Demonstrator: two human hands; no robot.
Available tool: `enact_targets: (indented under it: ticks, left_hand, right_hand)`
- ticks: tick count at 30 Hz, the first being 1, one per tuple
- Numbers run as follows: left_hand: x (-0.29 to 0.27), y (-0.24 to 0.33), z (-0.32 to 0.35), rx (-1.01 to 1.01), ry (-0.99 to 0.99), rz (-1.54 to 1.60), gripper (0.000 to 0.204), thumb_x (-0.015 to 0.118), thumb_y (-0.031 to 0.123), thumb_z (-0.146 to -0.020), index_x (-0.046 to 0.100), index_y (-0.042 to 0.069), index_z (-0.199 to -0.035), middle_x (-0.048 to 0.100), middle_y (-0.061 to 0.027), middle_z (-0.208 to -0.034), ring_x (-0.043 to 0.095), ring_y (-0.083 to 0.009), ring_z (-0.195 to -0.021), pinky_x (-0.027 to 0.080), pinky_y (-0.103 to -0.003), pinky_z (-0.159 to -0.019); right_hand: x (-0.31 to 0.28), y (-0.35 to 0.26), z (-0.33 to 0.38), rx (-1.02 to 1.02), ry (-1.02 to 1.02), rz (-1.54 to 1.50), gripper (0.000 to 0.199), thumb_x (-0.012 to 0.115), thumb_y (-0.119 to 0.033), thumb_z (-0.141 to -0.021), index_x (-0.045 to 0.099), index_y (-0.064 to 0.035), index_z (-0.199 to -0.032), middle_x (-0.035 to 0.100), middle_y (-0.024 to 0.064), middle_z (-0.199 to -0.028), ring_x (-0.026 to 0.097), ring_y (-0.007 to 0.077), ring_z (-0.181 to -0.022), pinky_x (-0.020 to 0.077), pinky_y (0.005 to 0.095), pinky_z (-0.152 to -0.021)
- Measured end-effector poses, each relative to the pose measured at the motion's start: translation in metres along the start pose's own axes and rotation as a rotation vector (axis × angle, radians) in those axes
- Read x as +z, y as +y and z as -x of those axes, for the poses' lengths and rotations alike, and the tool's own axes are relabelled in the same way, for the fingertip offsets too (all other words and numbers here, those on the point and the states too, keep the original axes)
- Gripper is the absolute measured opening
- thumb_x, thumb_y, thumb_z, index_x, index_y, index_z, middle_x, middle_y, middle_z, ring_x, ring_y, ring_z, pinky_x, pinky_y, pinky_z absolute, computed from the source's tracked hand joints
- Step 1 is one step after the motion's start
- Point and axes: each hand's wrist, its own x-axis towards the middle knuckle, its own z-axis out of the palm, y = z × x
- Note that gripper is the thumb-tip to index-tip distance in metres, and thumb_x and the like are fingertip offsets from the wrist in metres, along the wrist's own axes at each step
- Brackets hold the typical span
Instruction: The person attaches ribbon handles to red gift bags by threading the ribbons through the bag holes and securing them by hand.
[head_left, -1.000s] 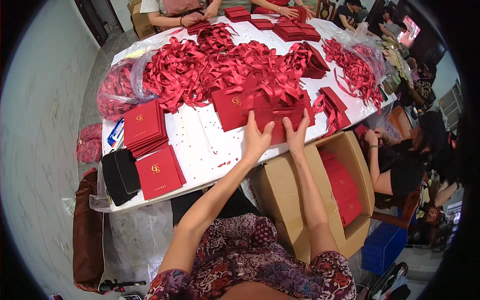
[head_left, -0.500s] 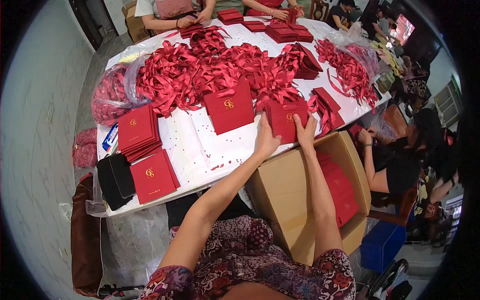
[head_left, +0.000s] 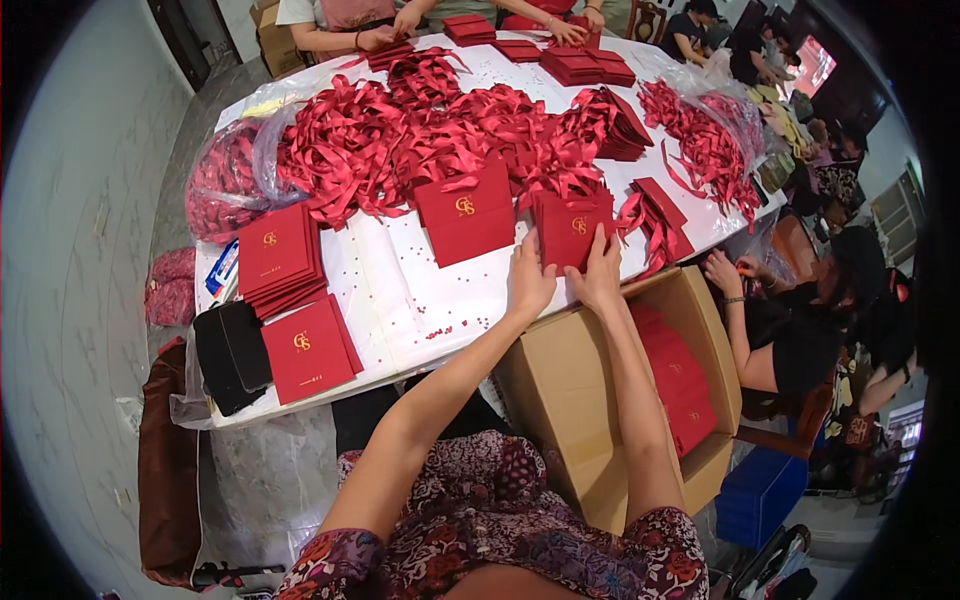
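Both hands on a red folder at the table edge

The left hand (head_left: 530,282) and right hand (head_left: 600,275) lie side by side, fingers spread flat on the red folder (head_left: 572,228), which rests on the white table (head_left: 400,290) above the cardboard box (head_left: 570,390).

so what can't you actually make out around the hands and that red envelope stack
- Head view: the lower edge of the red envelope stack is covered by the left hand and right hand.
- How many envelopes the stack holds: too small to count.
- Cardboard box: the right forearm crosses it, hiding part of the inside.
- Gold emblems: too small to read.
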Motion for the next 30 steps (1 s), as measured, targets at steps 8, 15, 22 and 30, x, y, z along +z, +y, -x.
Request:
enact_targets:
  ticks: [8,15,22,30]
  left_hand:
    - [-0.039,0.015,0.035,0.061,0.045,0.013,0.059,0.065,-0.003,-0.084,0.045,0.008,-0.137,0.054,-0.0158,-0.118,0.059,-0.0263,-0.106,0.054,-0.034,-0.089]
    - [-0.131,0.033,0.075,0.228,0.025,-0.021,0.044,0.063,-0.001,-0.085,0.055,0.006,-0.128,0.055,-0.0158,-0.115,0.058,-0.0313,-0.106,0.051,-0.038,-0.09]
    - [-0.275,0.033,0.117,0.184,0.299,-0.452,0.039,0.065,0.001,-0.083,0.061,0.006,-0.121,0.058,-0.0167,-0.113,0.056,-0.0351,-0.108,0.045,-0.04,-0.095]
    - [-0.335,0.026,0.168,0.124,0.226,-0.812,0.074,0.085,0.031,-0.069,0.055,0.009,-0.133,0.049,-0.0194,-0.135,0.042,-0.0402,-0.127,0.035,-0.049,-0.106]
  right_hand:
    - [0.049,0.003,-0.042,-0.145,0.183,-0.034,0.108,0.083,-0.022,-0.072,0.016,-0.0054,-0.156,0.024,0.0413,-0.147,0.032,0.0549,-0.134,0.0314,0.0533,-0.111]
    - [0.056,-0.002,-0.053,-0.179,0.198,-0.113,0.102,0.073,-0.023,-0.077,0.013,-0.0048,-0.157,0.014,0.0431,-0.15,0.022,0.0562,-0.139,0.0231,0.0559,-0.115]
    - [0.052,-0.011,-0.022,-0.167,0.162,-0.157,0.101,0.072,-0.02,-0.083,0.005,0.0026,-0.155,0.006,0.0479,-0.149,0.012,0.0591,-0.142,0.0162,0.055,-0.118]
    - [0.027,-0.081,0.014,-0.254,0.338,-0.154,0.059,0.063,-0.006,-0.083,0.041,0.0051,-0.136,0.042,0.0287,-0.128,0.042,0.0426,-0.121,0.0343,0.0481,-0.107]
